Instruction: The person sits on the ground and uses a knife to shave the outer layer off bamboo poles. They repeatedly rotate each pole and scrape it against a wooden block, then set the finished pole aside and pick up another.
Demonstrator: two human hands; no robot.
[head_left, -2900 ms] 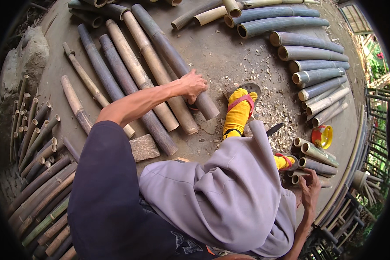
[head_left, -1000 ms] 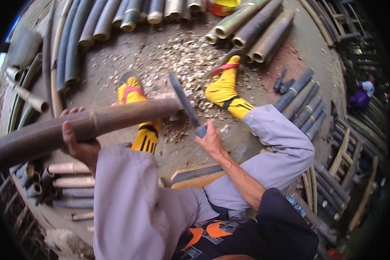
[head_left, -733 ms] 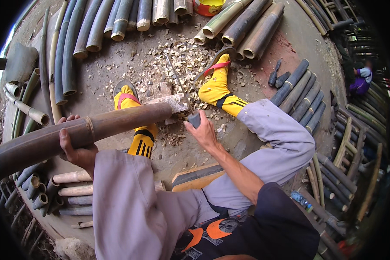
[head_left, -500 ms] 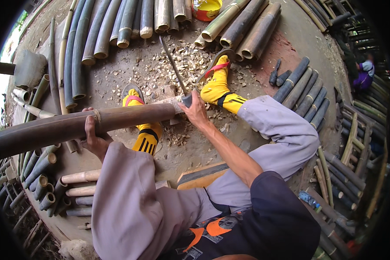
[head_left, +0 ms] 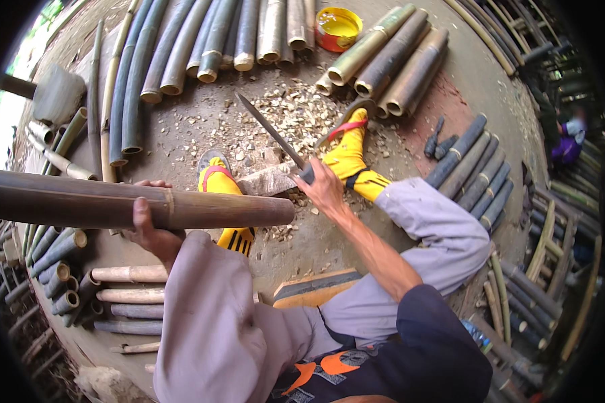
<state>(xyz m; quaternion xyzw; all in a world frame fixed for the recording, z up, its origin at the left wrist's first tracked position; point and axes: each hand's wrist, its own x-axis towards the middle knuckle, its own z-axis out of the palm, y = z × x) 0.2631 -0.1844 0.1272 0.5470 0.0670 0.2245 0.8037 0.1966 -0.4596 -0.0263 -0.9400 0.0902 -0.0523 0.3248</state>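
A thick brown bamboo pole (head_left: pixel 235 209) runs in from the left edge and rests in my left hand (head_left: pixel 156 232), with the thumb over its near side and fingertips showing beyond. Its cut end lies to the right, above the ground between my feet. My right hand (head_left: pixel 326 191) is closed round the dark handle of a machete (head_left: pixel 272 129), whose long blade points up and to the left. Under the handle end and beyond the pole lies a rough wooden block (head_left: pixel 267 181), partly hidden by the pole.
Wood chips (head_left: pixel 292 111) litter the ground ahead. Bamboo lengths (head_left: pixel 215 40) line the far side, with more bamboo (head_left: pixel 460 154) at right and cut pieces (head_left: pixel 131 274) at left. A yellow and red bucket (head_left: pixel 338 28) stands far off. My yellow-socked feet (head_left: pixel 348 153) flank the block.
The pole has come nearer to me, off the block, and its cut end has shifted right. The machete blade has tilted further left. Both hands keep their hold.
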